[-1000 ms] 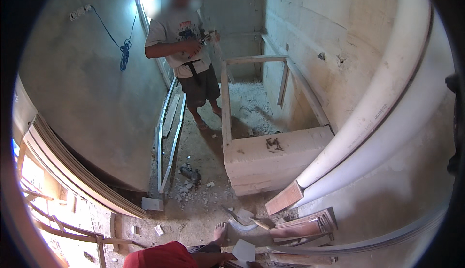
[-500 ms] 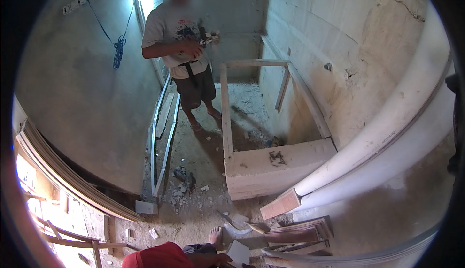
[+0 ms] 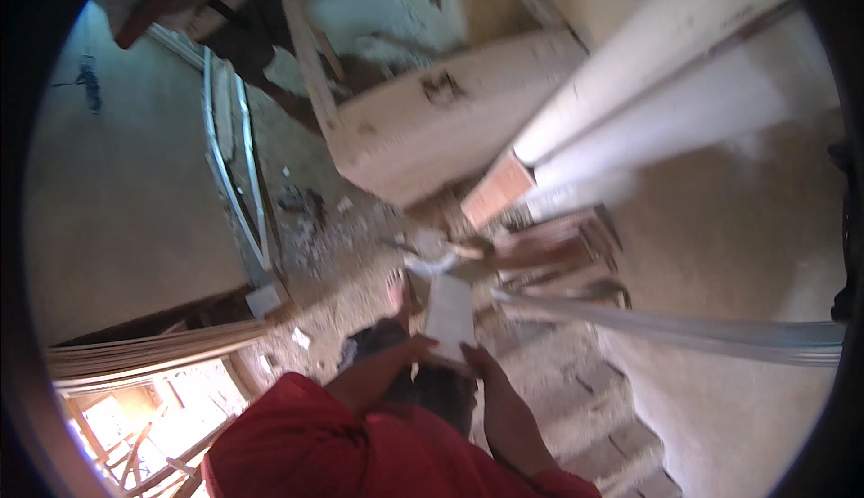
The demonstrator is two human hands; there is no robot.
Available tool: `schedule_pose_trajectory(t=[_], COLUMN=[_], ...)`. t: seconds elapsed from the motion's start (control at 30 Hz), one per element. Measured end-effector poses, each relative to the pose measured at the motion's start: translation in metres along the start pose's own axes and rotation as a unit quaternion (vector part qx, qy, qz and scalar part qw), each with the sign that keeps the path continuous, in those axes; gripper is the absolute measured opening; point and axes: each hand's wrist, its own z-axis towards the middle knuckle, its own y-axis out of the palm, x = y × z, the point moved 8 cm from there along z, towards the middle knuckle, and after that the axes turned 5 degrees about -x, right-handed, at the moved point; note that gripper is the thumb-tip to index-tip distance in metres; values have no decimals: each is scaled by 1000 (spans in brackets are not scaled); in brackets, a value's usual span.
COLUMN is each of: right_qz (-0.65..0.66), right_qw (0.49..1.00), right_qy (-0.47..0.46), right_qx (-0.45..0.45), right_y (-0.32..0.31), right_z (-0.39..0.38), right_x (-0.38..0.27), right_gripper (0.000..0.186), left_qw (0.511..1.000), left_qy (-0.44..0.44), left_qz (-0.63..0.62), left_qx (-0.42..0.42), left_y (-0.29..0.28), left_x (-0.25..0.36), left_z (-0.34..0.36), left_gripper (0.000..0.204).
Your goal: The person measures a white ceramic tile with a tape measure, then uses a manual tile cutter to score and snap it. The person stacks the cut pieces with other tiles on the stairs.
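Observation:
Both my hands are on a pale rectangular block [image 3: 449,309] held low in front of me. My left hand [image 3: 418,348] grips its near left corner. On the near right edge, my right hand [image 3: 475,359] has its fingers closed around the block. The picture is blurred, so finger detail is faint and the block's material cannot be made out. Just beyond the block, a curved pale piece [image 3: 432,261] lies on the dusty floor.
A large whitish block or box [image 3: 450,120] with a dark mark stands ahead. Long white pipes [image 3: 648,66] lean at the right above stacked brown boards [image 3: 549,251]. Metal channels [image 3: 236,165] and rubble [image 3: 315,219] lie to the left. Another person [image 3: 198,3] stands far left.
The view has tipped down and swung, so the other person moves to the upper left. Both my arms and the block now show fully, with my right hand plainly on it.

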Motion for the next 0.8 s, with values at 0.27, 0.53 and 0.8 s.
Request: schedule_pose_trajectory(t=[0.27, 0.53, 0.8], right_qz=[257, 316, 250], right_qw=[964, 939, 953], right_qy=[33, 48, 62], right_qx=[68, 125, 159], right_y=[25, 35, 34], right_z=[-17, -38, -54], right_x=[13, 3, -11], right_gripper=[62, 51, 53], left_qw=[995, 990, 992], left_qy=[-73, -73, -89], left_qz=[6, 57, 50], left_qx=[73, 102, 78], left_y=[7, 5, 1], left_x=[-8, -5, -15], left_z=[-33, -51, -49], left_gripper=[41, 39, 45])
